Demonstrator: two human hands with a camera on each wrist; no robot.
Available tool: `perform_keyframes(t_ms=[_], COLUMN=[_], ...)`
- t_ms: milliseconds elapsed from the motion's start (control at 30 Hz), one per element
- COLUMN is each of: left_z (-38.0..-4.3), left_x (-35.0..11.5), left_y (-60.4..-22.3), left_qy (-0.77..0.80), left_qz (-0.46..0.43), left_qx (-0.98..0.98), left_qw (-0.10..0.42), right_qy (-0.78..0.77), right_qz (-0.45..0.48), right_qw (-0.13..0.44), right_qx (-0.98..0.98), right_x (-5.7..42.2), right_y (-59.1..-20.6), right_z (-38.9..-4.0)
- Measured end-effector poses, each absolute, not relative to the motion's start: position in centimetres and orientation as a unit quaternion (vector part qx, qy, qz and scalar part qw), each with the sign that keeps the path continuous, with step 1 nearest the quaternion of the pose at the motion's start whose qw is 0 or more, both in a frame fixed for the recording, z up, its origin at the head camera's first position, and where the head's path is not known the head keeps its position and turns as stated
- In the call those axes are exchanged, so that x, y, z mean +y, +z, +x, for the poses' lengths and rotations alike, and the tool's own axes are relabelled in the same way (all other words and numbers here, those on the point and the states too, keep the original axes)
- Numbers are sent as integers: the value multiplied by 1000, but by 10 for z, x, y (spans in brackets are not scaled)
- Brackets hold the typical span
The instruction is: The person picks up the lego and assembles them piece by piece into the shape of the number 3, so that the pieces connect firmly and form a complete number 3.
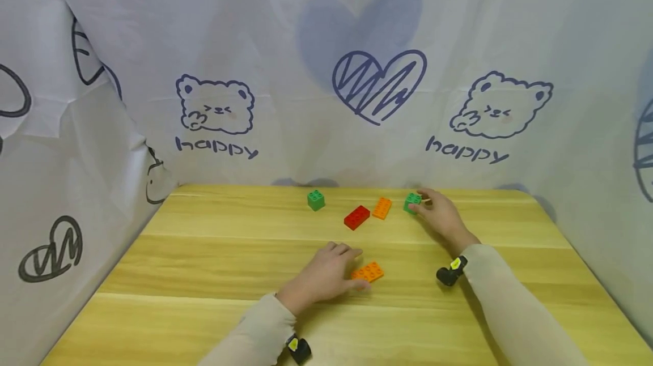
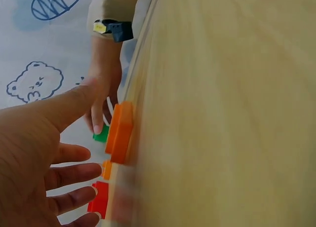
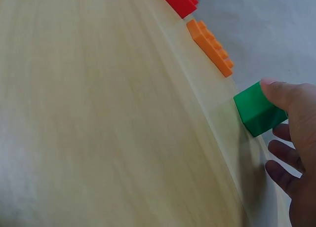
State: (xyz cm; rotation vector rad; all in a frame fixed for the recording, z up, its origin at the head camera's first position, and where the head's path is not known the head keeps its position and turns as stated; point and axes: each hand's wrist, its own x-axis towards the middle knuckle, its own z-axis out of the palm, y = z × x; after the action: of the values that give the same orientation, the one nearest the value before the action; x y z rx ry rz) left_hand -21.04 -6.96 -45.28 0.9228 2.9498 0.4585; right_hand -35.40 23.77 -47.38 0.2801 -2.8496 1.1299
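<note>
At the far right of the table, my right hand point(image 1: 440, 214) has its thumb and fingers about a square green building brick point(image 1: 411, 202). In the right wrist view, the thumb presses the top edge of this green brick point(image 3: 259, 111) while the other fingers reach behind it. My left hand point(image 1: 329, 273) is low over the table with spread fingers, beside a flat orange brick point(image 1: 371, 271). Its thumb and fingertips stand on either side of that brick's left end. In the left wrist view the orange brick point(image 2: 120, 131) lies past the extended fingers.
Along the back of the wooden table point(image 1: 214, 264) lie another green brick point(image 1: 316, 200), a red brick point(image 1: 356, 217) and a second orange brick point(image 1: 381, 208). A white cloth point(image 1: 285, 128) with printed drawings hangs behind the back edge and at both sides.
</note>
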Motion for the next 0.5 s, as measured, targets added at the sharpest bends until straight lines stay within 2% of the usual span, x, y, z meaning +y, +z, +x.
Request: perform_keyframes(t_ms=[500], left_z=[-209], left_x=[-57], left_y=[-461], left_qy=[121], left_qz=[320], left_qx=[940], left_qw=[5], right_qy=[346], right_qz=[106], right_qw=[61], right_qx=[-930], right_x=[229], right_y=[-475], right_z=[-356])
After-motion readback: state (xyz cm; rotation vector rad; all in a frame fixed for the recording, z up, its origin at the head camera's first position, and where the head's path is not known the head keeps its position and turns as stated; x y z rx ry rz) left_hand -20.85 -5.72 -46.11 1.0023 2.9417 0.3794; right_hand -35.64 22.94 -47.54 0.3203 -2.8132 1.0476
